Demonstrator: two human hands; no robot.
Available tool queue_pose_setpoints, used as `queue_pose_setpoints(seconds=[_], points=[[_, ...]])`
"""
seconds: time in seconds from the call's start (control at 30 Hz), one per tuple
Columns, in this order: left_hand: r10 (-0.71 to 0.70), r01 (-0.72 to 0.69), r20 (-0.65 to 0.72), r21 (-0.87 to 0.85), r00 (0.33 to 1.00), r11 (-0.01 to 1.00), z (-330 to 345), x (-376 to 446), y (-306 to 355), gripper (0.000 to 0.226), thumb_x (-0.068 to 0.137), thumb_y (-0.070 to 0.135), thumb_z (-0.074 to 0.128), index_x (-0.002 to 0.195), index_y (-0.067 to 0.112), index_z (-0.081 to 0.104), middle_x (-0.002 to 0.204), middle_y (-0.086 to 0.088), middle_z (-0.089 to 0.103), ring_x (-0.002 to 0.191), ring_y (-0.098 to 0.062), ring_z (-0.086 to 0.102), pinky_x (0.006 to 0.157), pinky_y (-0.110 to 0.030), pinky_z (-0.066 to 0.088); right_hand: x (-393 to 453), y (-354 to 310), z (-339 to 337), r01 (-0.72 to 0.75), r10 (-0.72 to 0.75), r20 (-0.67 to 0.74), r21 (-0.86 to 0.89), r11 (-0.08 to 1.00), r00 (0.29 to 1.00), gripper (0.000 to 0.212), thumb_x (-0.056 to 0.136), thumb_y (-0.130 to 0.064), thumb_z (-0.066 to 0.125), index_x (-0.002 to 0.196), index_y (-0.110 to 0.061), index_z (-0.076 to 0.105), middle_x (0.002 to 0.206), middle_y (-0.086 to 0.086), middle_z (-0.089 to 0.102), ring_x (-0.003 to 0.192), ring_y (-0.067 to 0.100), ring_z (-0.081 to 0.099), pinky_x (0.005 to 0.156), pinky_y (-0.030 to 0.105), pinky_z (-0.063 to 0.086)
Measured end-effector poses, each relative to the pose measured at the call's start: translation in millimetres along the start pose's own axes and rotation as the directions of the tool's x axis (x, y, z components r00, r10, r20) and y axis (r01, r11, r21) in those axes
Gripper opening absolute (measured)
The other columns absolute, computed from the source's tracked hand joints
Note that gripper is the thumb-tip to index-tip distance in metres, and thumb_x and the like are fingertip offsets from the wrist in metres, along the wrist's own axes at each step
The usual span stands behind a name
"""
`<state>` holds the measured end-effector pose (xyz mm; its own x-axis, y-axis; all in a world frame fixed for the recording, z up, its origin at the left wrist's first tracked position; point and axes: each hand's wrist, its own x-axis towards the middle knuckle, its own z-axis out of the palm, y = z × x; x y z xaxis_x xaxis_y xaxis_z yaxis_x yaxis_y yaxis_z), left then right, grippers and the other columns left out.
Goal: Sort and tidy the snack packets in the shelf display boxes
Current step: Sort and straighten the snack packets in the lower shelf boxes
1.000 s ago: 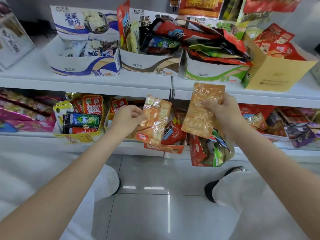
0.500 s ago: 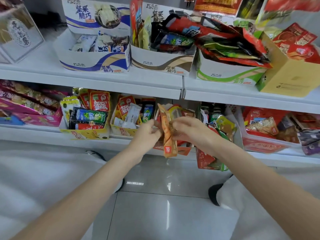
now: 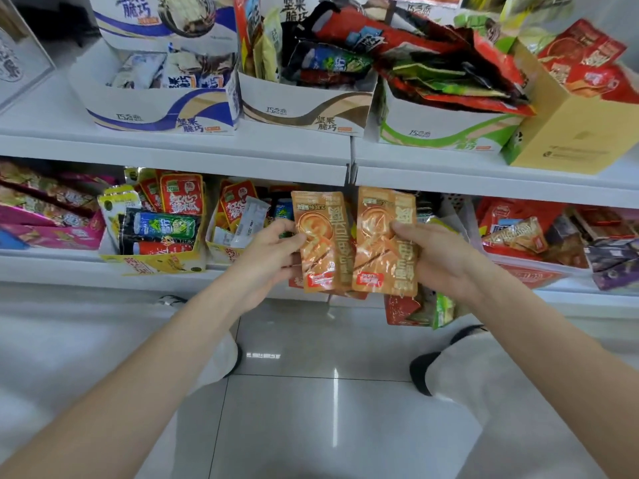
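Two matching orange snack packets are held upright side by side in front of the lower shelf. My left hand point(image 3: 273, 250) pinches the left orange packet point(image 3: 323, 247) by its left edge. My right hand point(image 3: 435, 254) grips the right orange packet point(image 3: 382, 247) by its right edge. The packets' inner edges touch or slightly overlap. Behind them, a display box on the lower shelf is mostly hidden. A yellow display box point(image 3: 159, 262) to the left holds red, green and black packets.
The upper shelf point(image 3: 173, 146) carries a blue-striped box point(image 3: 155, 112), a brown-striped box point(image 3: 304, 114), a green-striped box point(image 3: 439, 133) overflowing with mixed packets, and a plain yellow box point(image 3: 570, 133). Pink packets point(image 3: 45, 216) lie at lower left; red and purple packets point(image 3: 539, 236) at lower right. Tiled floor below.
One second ago each hand held a packet apart. Half a second ago both hands brought them together edge-on. Now the two packets face me side by side, and the view has moved closer.
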<state>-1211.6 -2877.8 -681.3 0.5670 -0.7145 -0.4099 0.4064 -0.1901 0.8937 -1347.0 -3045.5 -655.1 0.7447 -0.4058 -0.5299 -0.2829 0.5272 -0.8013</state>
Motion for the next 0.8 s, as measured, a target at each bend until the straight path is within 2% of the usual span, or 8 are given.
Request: queue_pose_setpoints(seconds=[0.13,0.23,0.3,0.37,0.47,0.57,0.67,0.8], points=[[-0.043,0.038,0.168,0.032,0.985,0.999,26.0,2.3,1.3,0.011,0.094,0.012,0.049,0.102,0.016,0.055,0.097,-0.004,0.067,0.087,-0.016,0.066,0.07,-0.028,0.056,-2.5,13.6,7.0,-0.025,0.026,0.031,-0.022,0.999,0.999,0.022,0.091,-0.011,0.052,0.111,-0.004,0.058,0.102,0.014,0.068,0.089,0.025,0.068,0.074,0.039,0.057],[-0.017,-0.029,0.142,0.31,0.99,0.95,31.7,13.2,1.2,0.009,0.093,0.013,0.05,0.101,0.013,0.055,0.105,-0.005,0.065,0.093,-0.016,0.065,0.08,-0.028,0.056,-6.0,10.9,1.2,0.163,-0.221,-0.219,-0.256,0.953,0.95,0.015,0.086,-0.006,0.06,0.1,-0.011,0.057,0.091,0.007,0.067,0.071,0.02,0.068,0.058,0.034,0.057],[0.169,-0.158,0.046,0.645,0.985,0.748,24.0,27.2,-1.4,0.011,0.094,0.012,0.048,0.102,0.015,0.056,0.11,-0.003,0.063,0.1,-0.015,0.061,0.087,-0.026,0.05,-9.5,4.0,-10.5,0.214,-0.378,-0.329,-0.44,0.872,0.865,0.026,0.084,-0.005,0.062,0.103,-0.018,0.049,0.089,-0.002,0.065,0.073,0.017,0.067,0.058,0.035,0.058],[0.301,-0.214,0.05,0.813,0.952,0.542,16.0,41.5,-5.9,0.022,0.094,0.007,0.046,0.113,0.014,0.055,0.117,-0.001,0.059,0.108,-0.016,0.056,0.089,-0.022,0.042,-12.5,0.6,-20.8,0.242,-0.404,-0.375,-0.409,0.88,0.834,0.037,0.086,-0.004,0.06,0.113,-0.02,0.041,0.089,-0.011,0.06,0.076,0.013,0.066,0.055,0.03,0.058],[0.331,-0.328,0.237,0.91,0.913,0.254,17.1,63.0,-17.0,0.052,0.09,0.002,0.048,0.138,0.021,0.038,0.143,-0.003,0.041,0.127,-0.024,0.043,0.104,-0.035,0.037,-11.8,2.9,-31.0,0.212,-0.322,-0.429,-0.284,0.935,0.844,0.05,0.087,-0.001,0.057,0.128,-0.021,0.034,0.095,-0.007,0.059,0.078,0.015,0.066,0.05,0.028,0.055],[0.192,-0.481,0.503,0.863,0.842,-0.152,36.5,80.9,-28.6,0.079,0.086,-0.006,0.047,0.146,0.031,0.014,0.156,0.007,0.012,0.143,-0.022,0.006,0.114,-0.048,0.014,-11.0,7.8,-36.7,0.152,-0.269,-0.431,-0.286,0.946,0.862,0.033,0.09,-0.004,0.054,0.121,-0.012,0.046,0.086,0.001,0.065,0.06,0.011,0.067,0.045,0.021,0.053],[0.096,-0.518,0.572,0.793,0.815,-0.321,53.6,94.7,-34.8,0.082,0.083,-0.012,0.045,0.147,0.028,0.011,0.155,0.007,0.017,0.143,-0.022,0.0,0.114,-0.049,0.005,-10.9,8.6,-42.9,0.134,-0.236,-0.416,-0.259,0.957,0.878,0.018,0.093,-0.008,0.05,0.11,-0.008,0.053,0.077,0.002,0.064,0.048,0.005,0.064,0.043,0.02,0.051],[0.098,-0.476,0.585,0.735,0.805,-0.482,66.1,107.3,-33.9,0.061,0.088,0.0,0.047,0.143,0.02,0.029,0.149,-0.003,0.03,0.138,-0.029,0.016,0.113,-0.05,0.01,-5.3,7.4,-49.5,0.137,-0.223,-0.423,-0.225,0.965,0.878,0.013,0.095,-0.011,0.046,0.107,-0.012,0.052,0.078,0.001,0.062,0.046,0.003,0.062,0.042,0.018,0.048]])
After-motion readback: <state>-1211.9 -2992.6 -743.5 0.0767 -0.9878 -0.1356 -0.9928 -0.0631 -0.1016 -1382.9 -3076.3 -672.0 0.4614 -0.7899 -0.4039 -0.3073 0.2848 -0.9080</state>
